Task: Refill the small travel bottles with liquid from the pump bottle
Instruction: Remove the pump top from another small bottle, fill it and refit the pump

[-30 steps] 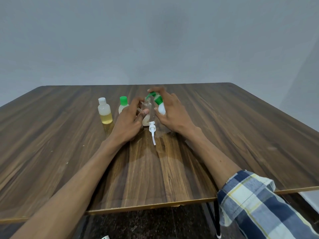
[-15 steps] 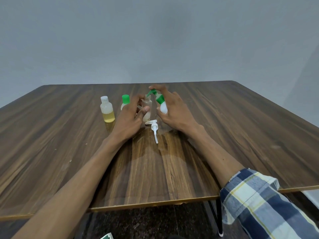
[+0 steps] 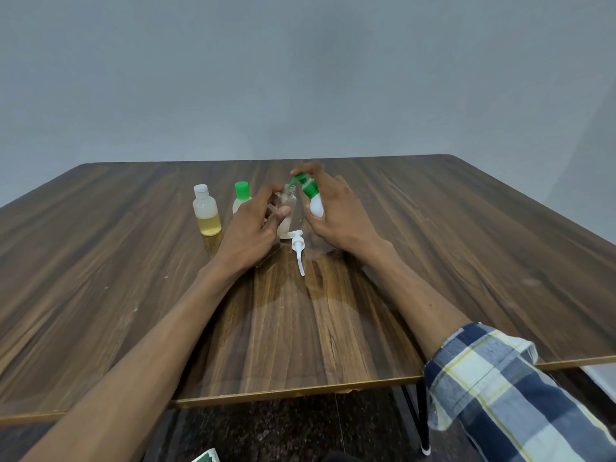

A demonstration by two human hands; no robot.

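Note:
My left hand grips a small clear bottle that stands upright on the table with its neck uncovered. My right hand holds a white bottle with a green flip cap, tilted left so its open green lid sits over the clear bottle's mouth. A white pump head lies flat on the table just in front of the two hands. To the left stand a white-capped bottle with yellow liquid and a green-capped bottle, partly hidden behind my left hand.
The wooden table stretches wide around the bottles, its near edge close to my elbows. A grey wall rises behind it. A dark table leg and dark floor show below the front edge.
Both hands keep the same hold on the bottles. The whole scene has shifted slightly in view as my head moved; the white bottle stays tipped over the clear one.

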